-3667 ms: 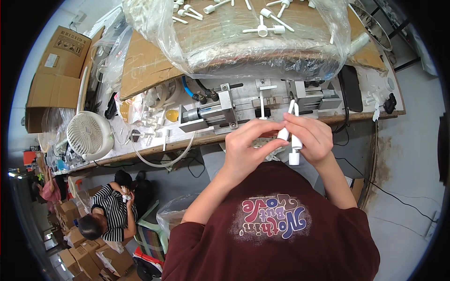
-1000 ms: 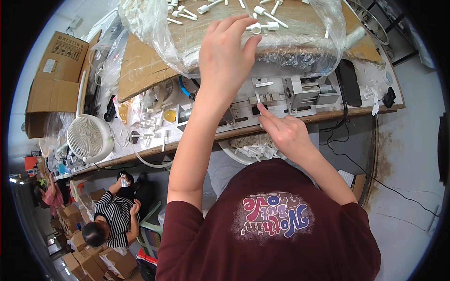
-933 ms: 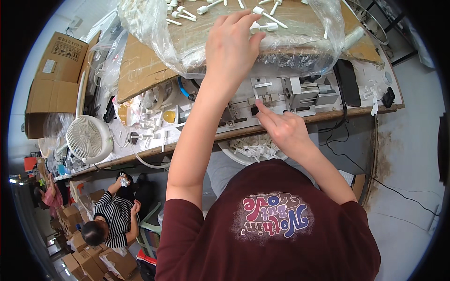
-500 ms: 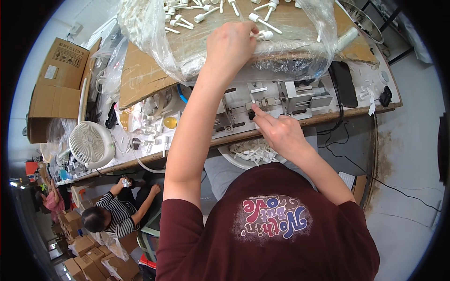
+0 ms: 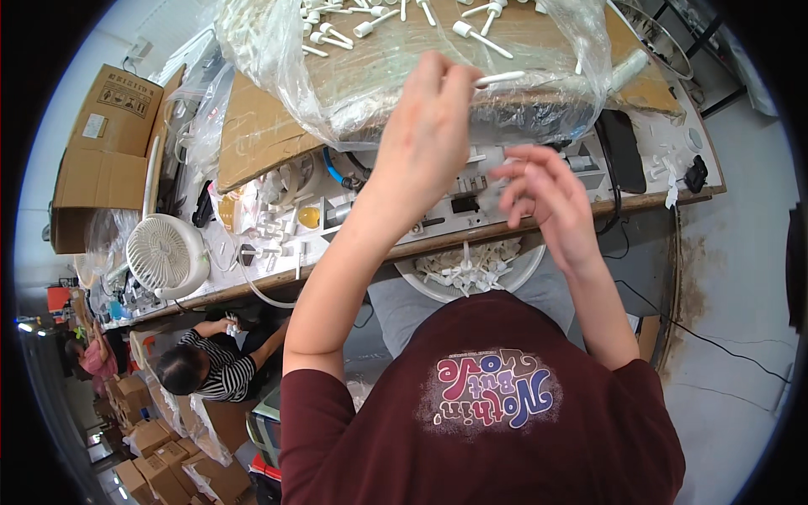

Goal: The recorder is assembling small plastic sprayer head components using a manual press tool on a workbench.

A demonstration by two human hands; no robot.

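Observation:
My left hand (image 5: 429, 122) is raised at the near edge of the plastic-lined cardboard. Its fingers are closed on a white capped stick (image 5: 502, 79), whose tapered rod points right; the hand hides the cap end. Over the metal clamping fixture (image 5: 471, 181) on the bench, my right hand (image 5: 551, 198) hovers with bent fingers apart, slightly blurred and with nothing visible in them. Several similar white capped sticks (image 5: 482, 39) lie on the plastic sheet beyond my left hand. Below the bench edge, a white bowl (image 5: 528, 268) at my lap holds a heap of white pieces (image 5: 471, 268).
A clear plastic bag (image 5: 286, 76) covers the cardboard sheet (image 5: 261, 126). On the left stand a white fan (image 5: 166, 257) and a cardboard box (image 5: 105, 160). A black pad (image 5: 619, 151) and cables lie right of the fixture. A co-worker (image 5: 210, 362) sits at lower left.
My left hand has drawn back toward me, lifting a white capped stick off the sheet. My right hand has left the fixture, moving up and right, its fingers spreading. Another white piece shows above the bowl.

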